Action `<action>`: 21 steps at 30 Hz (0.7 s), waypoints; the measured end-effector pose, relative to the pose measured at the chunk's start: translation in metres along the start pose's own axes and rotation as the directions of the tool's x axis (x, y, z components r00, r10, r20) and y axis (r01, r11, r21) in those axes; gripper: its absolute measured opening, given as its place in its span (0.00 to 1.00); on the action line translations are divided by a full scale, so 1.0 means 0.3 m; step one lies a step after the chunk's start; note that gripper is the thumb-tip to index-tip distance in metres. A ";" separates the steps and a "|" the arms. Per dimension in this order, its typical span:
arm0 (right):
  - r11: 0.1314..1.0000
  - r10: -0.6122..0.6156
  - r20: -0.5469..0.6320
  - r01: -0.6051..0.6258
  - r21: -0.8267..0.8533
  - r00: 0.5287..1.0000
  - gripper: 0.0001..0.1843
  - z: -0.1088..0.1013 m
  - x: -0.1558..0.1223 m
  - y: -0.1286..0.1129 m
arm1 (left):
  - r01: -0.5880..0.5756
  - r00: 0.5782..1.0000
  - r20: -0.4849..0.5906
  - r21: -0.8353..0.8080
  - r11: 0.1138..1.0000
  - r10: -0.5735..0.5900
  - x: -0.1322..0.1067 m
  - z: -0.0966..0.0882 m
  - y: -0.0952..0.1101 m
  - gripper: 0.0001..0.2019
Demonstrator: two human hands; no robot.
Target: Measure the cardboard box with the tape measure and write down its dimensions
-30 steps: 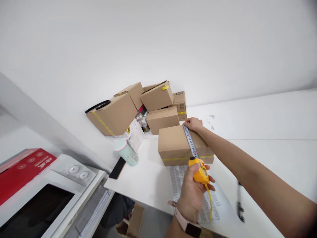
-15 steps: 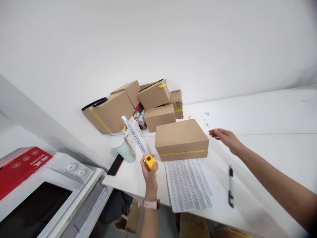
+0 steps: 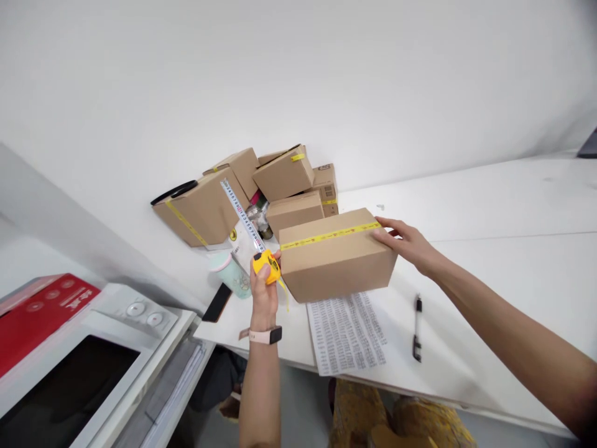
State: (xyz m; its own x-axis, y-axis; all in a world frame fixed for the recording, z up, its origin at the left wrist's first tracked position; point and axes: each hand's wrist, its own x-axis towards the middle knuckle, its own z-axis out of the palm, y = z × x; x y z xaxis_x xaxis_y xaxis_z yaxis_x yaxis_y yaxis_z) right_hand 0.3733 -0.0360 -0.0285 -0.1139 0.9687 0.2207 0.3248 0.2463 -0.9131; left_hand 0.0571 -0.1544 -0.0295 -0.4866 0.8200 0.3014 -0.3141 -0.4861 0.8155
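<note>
Head view: left of centre in the frame, the left hand (image 3: 263,297) was closed around a yellow tape measure (image 3: 267,267), its blade (image 3: 243,218) extended toward the upper left. The right hand (image 3: 411,246), right of centre, gripped the right end of a cardboard box (image 3: 340,267) at mid-frame. Contact between left hand and box could not be confirmed. A printed sheet (image 3: 346,339) lay at lower centre, a pen (image 3: 417,330) lower right.

The tape measure (image 3: 273,265) is yellow and black, its pale blade (image 3: 243,216) printed with black and red figures. I see a brown box (image 3: 336,270) striped with yellow tape (image 3: 330,236), a mint-green cup (image 3: 234,277), a white table (image 3: 513,261).
</note>
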 end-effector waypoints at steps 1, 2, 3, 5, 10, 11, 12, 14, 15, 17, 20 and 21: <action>0.999 0.011 -0.006 -0.011 -0.031 1.000 0.33 0.006 0.006 0.004 | 0.020 1.000 -0.005 0.011 1.000 -0.020 0.008 0.008 0.004 0.22; 0.998 0.026 -0.007 -0.026 -0.065 1.000 0.32 0.015 0.010 0.014 | 0.044 0.999 -0.019 0.023 0.999 -0.044 0.012 0.015 0.004 0.22; 0.994 0.039 -0.002 -0.039 -0.100 0.999 0.31 0.026 0.013 0.026 | 0.064 0.997 -0.039 0.035 0.997 -0.063 0.011 0.022 0.002 0.22; 0.988 0.043 0.017 -0.040 -0.148 0.999 0.29 0.045 0.018 0.052 | 0.057 0.995 -0.091 0.064 0.996 -0.051 -0.016 0.040 0.005 0.23; 0.973 -0.129 -0.049 0.117 -0.197 0.990 0.26 0.063 0.057 0.049 | 0.008 0.997 -0.076 0.145 0.989 0.003 -0.229 0.130 0.036 0.27; 0.971 -0.168 -0.080 0.151 -0.187 0.982 0.25 0.064 0.071 0.033 | 0.099 0.995 -0.028 0.125 0.987 -0.096 -0.284 0.157 0.033 0.26; 0.970 -0.199 -0.105 0.180 -0.166 0.974 0.25 0.064 0.087 0.013 | 0.202 0.978 0.023 0.102 0.974 -0.205 -0.336 0.185 0.024 0.26; 0.967 -0.237 -0.119 0.223 -0.122 0.964 0.24 0.069 0.120 -0.032 | 0.387 0.912 0.106 0.104 0.916 -0.397 -0.419 0.241 -0.006 0.26; 0.965 -0.250 -0.098 0.239 -0.112 0.963 0.24 0.073 0.136 -0.055 | 0.450 0.881 0.113 0.103 0.887 -0.460 -0.448 0.268 -0.023 0.26; 0.957 -0.263 -0.002 0.261 -0.123 0.965 0.25 0.089 0.168 -0.096 | 0.536 0.834 0.099 0.092 0.839 -0.543 -0.478 0.312 -0.051 0.24; 0.949 -0.253 0.190 0.282 -0.142 0.949 0.25 0.126 0.214 -0.132 | 0.597 0.796 0.071 0.067 0.799 -0.601 -0.475 0.353 -0.066 0.25; 0.949 -0.245 0.251 0.284 -0.134 0.937 0.24 0.140 0.228 -0.136 | 0.610 0.787 0.069 0.066 0.789 -0.614 -0.469 0.361 -0.064 0.26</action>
State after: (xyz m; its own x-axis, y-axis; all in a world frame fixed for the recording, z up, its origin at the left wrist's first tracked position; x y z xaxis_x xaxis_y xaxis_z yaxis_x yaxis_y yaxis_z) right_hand 0.3128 0.0189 0.0095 -0.4217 0.8388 0.3442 0.4018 0.5132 -0.7584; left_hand 0.2199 -0.2276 -0.0340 -0.1340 0.9640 -0.2295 -0.4909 0.1366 0.8604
